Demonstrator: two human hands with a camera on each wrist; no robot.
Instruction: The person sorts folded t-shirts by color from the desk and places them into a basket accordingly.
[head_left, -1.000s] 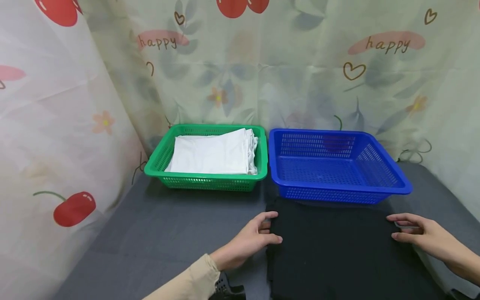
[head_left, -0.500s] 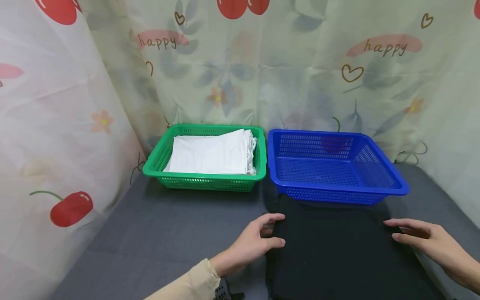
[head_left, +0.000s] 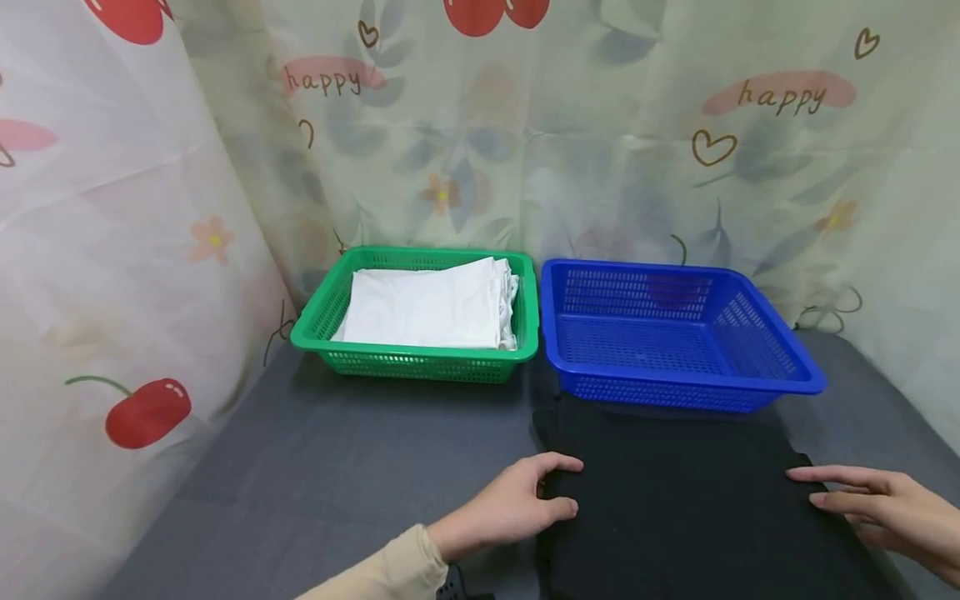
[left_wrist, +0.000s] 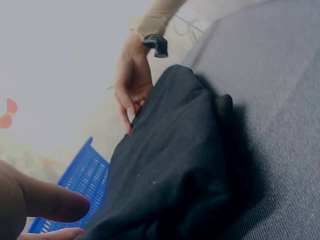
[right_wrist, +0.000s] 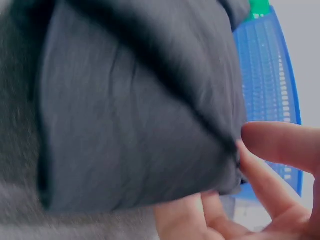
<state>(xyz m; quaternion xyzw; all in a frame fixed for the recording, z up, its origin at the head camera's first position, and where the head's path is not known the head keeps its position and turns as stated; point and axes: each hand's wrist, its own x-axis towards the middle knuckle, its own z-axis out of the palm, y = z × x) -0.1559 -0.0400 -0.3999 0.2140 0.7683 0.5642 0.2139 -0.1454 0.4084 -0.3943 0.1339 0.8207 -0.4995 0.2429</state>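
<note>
A folded black cloth lies on the grey table in front of the blue basket, its layers showing at the edges. My left hand touches its left edge, with index finger and thumb extended onto the top and the other fingers hidden. At the opposite edge is my right hand, index finger and thumb reaching onto the cloth. In the right wrist view, the other fingers of that hand lie partly beneath the cloth's lower edge. Neither hand visibly lifts the cloth.
Behind the cloth stands a blue plastic basket with nothing seen in it. Left of it, a green basket holds folded white cloth. A printed curtain hangs behind the grey table.
Both hands have slid along the cloth's side edges toward the person. A bit of cloth edge now shows above the right index finger. The baskets stay put.
</note>
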